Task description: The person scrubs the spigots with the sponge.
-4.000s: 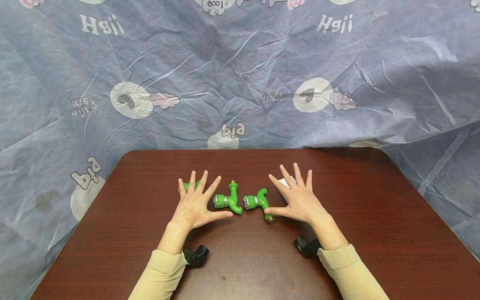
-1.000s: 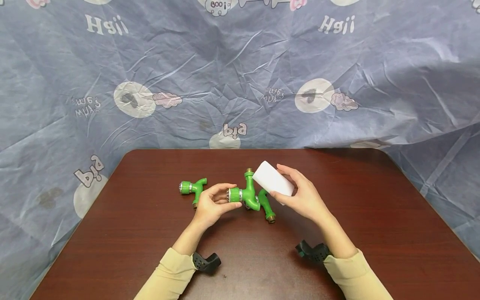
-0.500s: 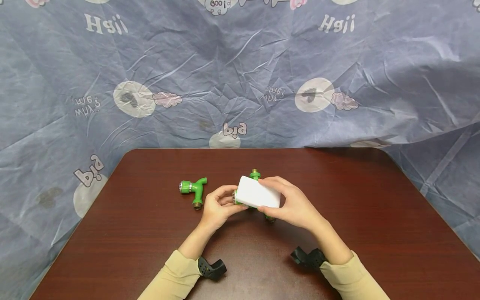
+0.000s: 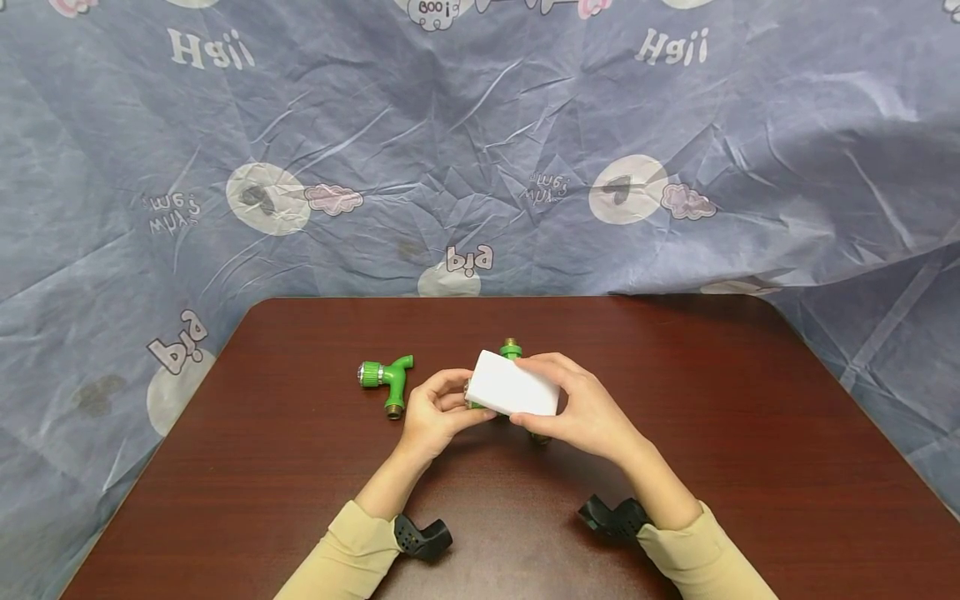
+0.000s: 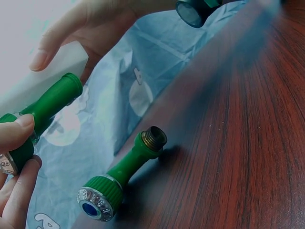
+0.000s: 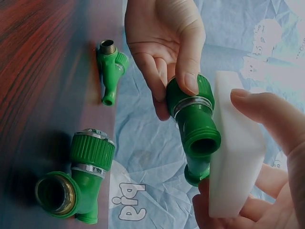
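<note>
My left hand (image 4: 431, 421) pinches a green tap (image 6: 198, 129) by its ribbed knob, thumb on one side and fingers on the other. The tap is held up above the table, its brass-threaded end pointing away in the head view. In my right hand (image 4: 588, 408) is a white rectangular block (image 4: 513, 383), like a sponge, gripped between thumb and fingers. The block lies against the side of the tap in the right wrist view and hides most of the tap in the head view.
A second green tap (image 4: 393, 387) lies on the brown table (image 4: 300, 500) to the left. Another tap (image 6: 88, 176) rests on the table below the hands, mostly covered in the head view. A printed blue-grey cloth (image 4: 480, 150) hangs behind the table.
Both hands started spread and holding nothing; they then took up the tap and the white block. The block has moved left and down onto the tap, shifting only slightly in the last half second.
</note>
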`<action>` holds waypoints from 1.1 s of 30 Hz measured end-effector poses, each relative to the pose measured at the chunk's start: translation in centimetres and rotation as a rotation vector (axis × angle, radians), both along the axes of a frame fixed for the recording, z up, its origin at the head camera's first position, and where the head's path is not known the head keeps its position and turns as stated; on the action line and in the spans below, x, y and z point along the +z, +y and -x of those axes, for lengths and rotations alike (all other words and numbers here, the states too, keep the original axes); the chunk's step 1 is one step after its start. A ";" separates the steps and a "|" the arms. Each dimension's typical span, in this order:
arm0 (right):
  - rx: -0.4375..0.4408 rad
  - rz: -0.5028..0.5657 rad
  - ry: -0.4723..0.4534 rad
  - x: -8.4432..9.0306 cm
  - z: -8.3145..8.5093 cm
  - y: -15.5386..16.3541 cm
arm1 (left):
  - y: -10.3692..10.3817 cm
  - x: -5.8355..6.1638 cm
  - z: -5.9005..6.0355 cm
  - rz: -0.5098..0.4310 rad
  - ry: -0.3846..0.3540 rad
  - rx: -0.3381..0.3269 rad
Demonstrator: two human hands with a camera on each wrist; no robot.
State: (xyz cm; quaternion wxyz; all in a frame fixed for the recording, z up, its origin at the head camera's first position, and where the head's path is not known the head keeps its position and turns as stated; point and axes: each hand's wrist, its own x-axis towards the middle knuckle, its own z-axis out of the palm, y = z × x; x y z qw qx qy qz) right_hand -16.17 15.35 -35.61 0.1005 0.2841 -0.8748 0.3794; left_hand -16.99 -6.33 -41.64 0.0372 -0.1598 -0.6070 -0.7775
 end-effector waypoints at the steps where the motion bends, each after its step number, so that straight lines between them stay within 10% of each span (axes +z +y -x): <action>1: -0.002 0.003 0.000 0.0 0.0 0.0 | 0.0 0.0 0.0 -0.001 0.000 0.001; 22: -0.138 0.074 0.108 0.4 0.8 1.5 | 0.1 0.4 -0.1 0.005 0.048 0.029; 33: 0.075 0.146 0.148 0.3 0.9 1.2 | 0.1 1.1 -0.4 -0.015 0.022 0.013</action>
